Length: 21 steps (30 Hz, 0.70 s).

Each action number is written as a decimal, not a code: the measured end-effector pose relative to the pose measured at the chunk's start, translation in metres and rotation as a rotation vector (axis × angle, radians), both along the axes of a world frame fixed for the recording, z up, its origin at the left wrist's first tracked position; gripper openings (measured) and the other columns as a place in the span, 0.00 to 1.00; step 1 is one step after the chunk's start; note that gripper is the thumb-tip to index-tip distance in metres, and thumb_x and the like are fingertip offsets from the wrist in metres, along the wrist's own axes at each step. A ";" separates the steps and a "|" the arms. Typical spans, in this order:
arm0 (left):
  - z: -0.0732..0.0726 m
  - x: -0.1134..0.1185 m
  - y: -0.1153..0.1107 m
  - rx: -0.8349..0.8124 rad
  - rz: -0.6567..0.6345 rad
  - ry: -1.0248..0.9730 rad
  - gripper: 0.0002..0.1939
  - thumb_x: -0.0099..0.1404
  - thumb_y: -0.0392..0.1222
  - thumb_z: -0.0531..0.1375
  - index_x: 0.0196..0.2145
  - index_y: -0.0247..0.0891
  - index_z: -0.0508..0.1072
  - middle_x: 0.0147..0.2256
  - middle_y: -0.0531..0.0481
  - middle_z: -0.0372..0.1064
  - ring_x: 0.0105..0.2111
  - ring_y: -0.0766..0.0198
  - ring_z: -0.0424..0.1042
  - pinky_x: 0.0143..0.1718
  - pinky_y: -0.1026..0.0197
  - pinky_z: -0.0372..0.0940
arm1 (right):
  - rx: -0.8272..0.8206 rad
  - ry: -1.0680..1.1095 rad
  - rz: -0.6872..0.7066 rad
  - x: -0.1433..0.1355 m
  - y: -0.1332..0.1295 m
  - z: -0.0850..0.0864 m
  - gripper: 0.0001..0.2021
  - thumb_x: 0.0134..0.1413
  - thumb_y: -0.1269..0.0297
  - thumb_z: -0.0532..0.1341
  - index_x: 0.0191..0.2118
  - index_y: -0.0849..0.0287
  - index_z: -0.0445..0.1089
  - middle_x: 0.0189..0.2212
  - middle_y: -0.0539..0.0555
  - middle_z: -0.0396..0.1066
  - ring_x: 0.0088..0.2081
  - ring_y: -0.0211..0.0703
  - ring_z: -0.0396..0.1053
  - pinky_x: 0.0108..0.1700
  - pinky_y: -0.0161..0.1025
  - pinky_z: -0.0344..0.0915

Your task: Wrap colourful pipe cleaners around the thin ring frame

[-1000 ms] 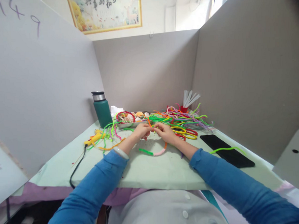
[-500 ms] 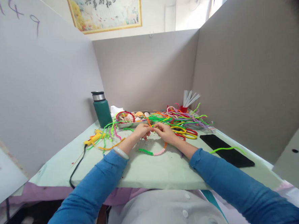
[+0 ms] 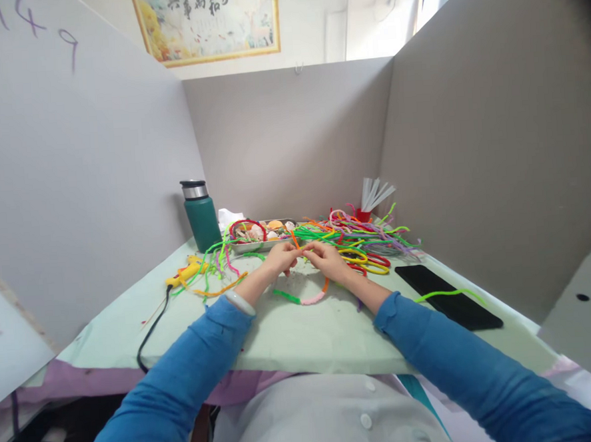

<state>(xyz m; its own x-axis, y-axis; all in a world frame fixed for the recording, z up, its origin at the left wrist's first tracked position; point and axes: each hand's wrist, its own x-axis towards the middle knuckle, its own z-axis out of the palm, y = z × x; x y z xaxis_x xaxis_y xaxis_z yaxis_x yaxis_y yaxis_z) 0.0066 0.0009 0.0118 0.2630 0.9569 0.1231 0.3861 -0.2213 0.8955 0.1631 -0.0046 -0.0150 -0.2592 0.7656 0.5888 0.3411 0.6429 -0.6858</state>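
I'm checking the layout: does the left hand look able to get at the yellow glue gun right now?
Probably yes: the yellow glue gun lies left of the left hand, with only thin fuzzy strands between. That hand appears busy pinching an orange strand, though.

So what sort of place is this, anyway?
Probably a craft booth: grey partitions around a table, with heaped pipe cleaners and what looks like a yellow glue gun.

In front of one metal tray (image 3: 252,247): one left hand (image 3: 280,258), one right hand (image 3: 326,259), one multicolored strip (image 3: 311,301). Left of the tray: one bottle (image 3: 203,220), one glue gun (image 3: 182,274). Right of it: one cup (image 3: 362,215), several white sticks (image 3: 372,196), one black mat (image 3: 442,291), pipe cleaners (image 3: 346,234) too many to count.
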 end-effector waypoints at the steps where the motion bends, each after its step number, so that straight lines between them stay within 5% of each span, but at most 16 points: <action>1: 0.000 0.000 0.000 -0.004 -0.004 -0.010 0.12 0.55 0.48 0.57 0.27 0.36 0.60 0.15 0.59 0.54 0.13 0.75 0.53 0.13 0.71 0.52 | -0.008 0.000 0.012 0.000 0.000 0.000 0.13 0.52 0.56 0.53 0.34 0.59 0.67 0.17 0.46 0.55 0.20 0.33 0.51 0.22 0.32 0.46; 21: 0.000 -0.001 -0.001 0.002 -0.091 -0.062 0.06 0.54 0.40 0.53 0.28 0.37 0.57 0.15 0.60 0.52 0.13 0.75 0.51 0.12 0.71 0.49 | -0.086 0.003 0.050 0.000 -0.001 0.001 0.13 0.51 0.56 0.54 0.35 0.60 0.66 0.17 0.44 0.52 0.19 0.31 0.48 0.20 0.31 0.43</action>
